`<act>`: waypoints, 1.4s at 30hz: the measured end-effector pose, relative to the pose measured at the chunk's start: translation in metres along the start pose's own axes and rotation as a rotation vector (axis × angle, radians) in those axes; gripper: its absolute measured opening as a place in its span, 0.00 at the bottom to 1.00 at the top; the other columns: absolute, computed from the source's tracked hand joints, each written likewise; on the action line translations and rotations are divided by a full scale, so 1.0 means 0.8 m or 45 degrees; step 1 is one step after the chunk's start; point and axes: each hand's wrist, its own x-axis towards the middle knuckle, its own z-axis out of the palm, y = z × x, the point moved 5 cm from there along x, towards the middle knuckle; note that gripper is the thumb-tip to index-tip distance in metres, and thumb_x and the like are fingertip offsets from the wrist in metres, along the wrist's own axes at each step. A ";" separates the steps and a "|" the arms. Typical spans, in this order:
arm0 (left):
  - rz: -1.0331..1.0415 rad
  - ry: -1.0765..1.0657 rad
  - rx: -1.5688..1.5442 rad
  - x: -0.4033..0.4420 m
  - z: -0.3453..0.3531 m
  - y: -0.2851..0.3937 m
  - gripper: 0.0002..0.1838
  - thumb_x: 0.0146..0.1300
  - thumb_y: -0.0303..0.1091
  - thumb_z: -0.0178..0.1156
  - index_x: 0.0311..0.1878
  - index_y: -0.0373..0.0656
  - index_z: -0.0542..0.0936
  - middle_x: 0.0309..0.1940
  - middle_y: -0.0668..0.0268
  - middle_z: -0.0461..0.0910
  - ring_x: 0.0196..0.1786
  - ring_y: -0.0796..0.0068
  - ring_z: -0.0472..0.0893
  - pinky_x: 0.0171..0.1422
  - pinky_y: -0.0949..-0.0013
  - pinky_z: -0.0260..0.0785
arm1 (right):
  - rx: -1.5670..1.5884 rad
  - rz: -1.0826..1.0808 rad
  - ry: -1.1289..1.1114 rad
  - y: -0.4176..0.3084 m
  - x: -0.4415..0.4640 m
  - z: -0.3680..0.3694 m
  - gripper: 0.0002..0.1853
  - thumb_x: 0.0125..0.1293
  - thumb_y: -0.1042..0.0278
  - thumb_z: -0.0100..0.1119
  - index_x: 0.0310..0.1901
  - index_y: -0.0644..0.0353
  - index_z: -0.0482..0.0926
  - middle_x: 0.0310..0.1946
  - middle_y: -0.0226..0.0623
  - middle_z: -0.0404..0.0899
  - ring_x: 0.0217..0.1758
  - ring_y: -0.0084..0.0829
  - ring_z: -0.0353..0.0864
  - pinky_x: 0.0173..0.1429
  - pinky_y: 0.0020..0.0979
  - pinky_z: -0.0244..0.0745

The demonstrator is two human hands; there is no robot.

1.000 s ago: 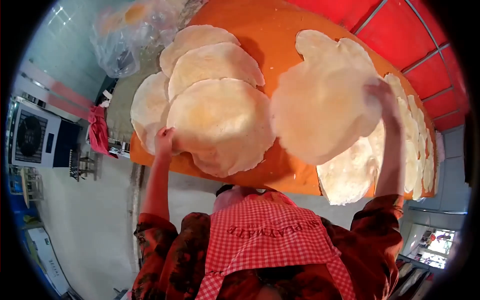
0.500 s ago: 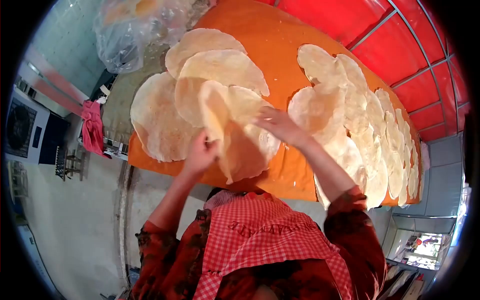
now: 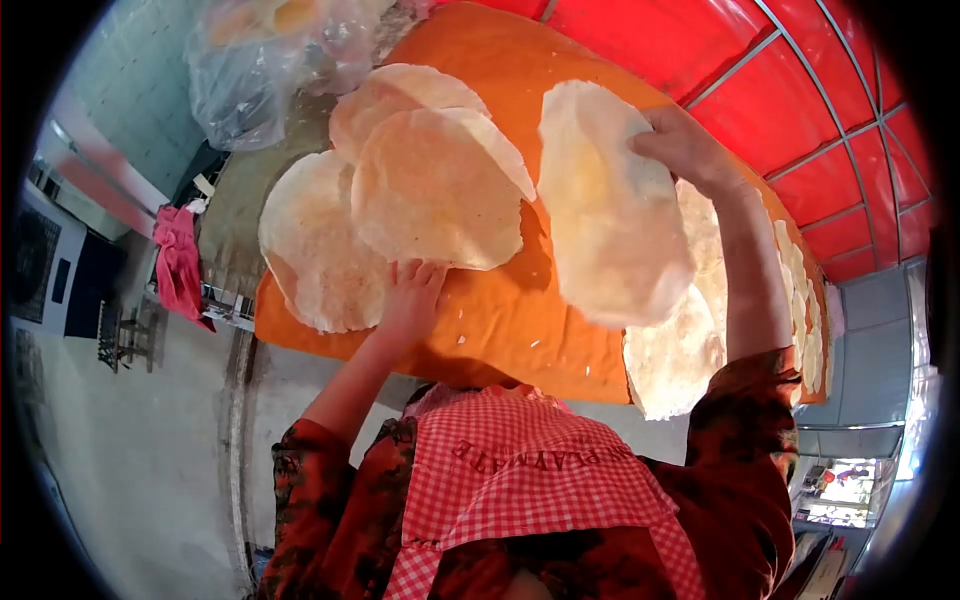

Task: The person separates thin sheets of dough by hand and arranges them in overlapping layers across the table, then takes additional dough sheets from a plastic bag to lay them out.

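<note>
Curved edges, black corners, glaring window [image 3: 850,490], blurred held flatbread [image 3: 612,215], shadows on orange cloth [image 3: 520,325]

Beyond the table [image 3: 560,350], whose top is orange, there is a shiny red wall [image 3: 640,50] with thin grey bars crossing it. On the left side, the pale grey floor [image 3: 150,430] extends wide, a small dark stand [image 3: 125,335] is placed on it, and a light bluish wall [image 3: 120,110] rises higher up. At the lower right, a small window [image 3: 850,490] is very bright.
</note>
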 end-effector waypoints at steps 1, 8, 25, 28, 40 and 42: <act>0.003 -0.051 0.013 -0.005 0.004 -0.001 0.21 0.57 0.36 0.60 0.53 0.39 0.74 0.55 0.60 0.72 0.62 0.56 0.67 0.69 0.41 0.51 | 0.003 -0.015 -0.032 -0.024 -0.008 0.003 0.13 0.56 0.64 0.54 0.38 0.63 0.79 0.25 0.27 0.76 0.25 0.18 0.74 0.24 0.23 0.68; 0.069 -0.014 0.064 -0.037 0.022 -0.005 0.27 0.52 0.40 0.63 0.56 0.40 0.74 0.60 0.61 0.69 0.66 0.57 0.64 0.71 0.40 0.46 | 0.535 -0.055 -0.326 -0.050 0.047 0.194 0.13 0.56 0.67 0.49 0.25 0.70 0.75 0.21 0.44 0.79 0.18 0.32 0.80 0.22 0.31 0.78; -0.464 0.327 -0.604 -0.123 -0.042 -0.058 0.06 0.52 0.20 0.55 0.34 0.40 0.77 0.33 0.58 0.78 0.36 0.59 0.77 0.40 0.66 0.70 | -0.166 -1.020 -0.267 0.069 -0.086 0.371 0.27 0.53 0.49 0.65 0.53 0.54 0.77 0.55 0.40 0.73 0.62 0.41 0.68 0.65 0.40 0.62; -0.481 0.668 -0.582 -0.120 -0.094 -0.067 0.07 0.52 0.15 0.51 0.33 0.37 0.74 0.29 0.59 0.74 0.32 0.63 0.74 0.38 0.70 0.68 | -0.151 -1.065 -0.231 0.086 -0.102 0.406 0.30 0.50 0.50 0.66 0.56 0.50 0.75 0.62 0.39 0.67 0.69 0.41 0.59 0.68 0.45 0.57; 0.205 -0.127 -0.090 -0.005 0.032 0.011 0.26 0.54 0.29 0.55 0.59 0.37 0.71 0.63 0.56 0.67 0.67 0.52 0.63 0.72 0.53 0.51 | -0.051 -1.077 0.038 0.134 -0.111 0.415 0.07 0.55 0.72 0.53 0.35 0.56 0.79 0.45 0.39 0.76 0.56 0.43 0.71 0.56 0.37 0.70; 0.236 -0.107 -0.043 -0.011 0.036 0.009 0.26 0.54 0.32 0.56 0.59 0.40 0.72 0.64 0.57 0.66 0.68 0.52 0.62 0.73 0.52 0.49 | 0.072 -1.184 0.148 0.128 -0.115 0.411 0.07 0.57 0.72 0.52 0.35 0.56 0.80 0.43 0.39 0.77 0.53 0.42 0.73 0.53 0.37 0.72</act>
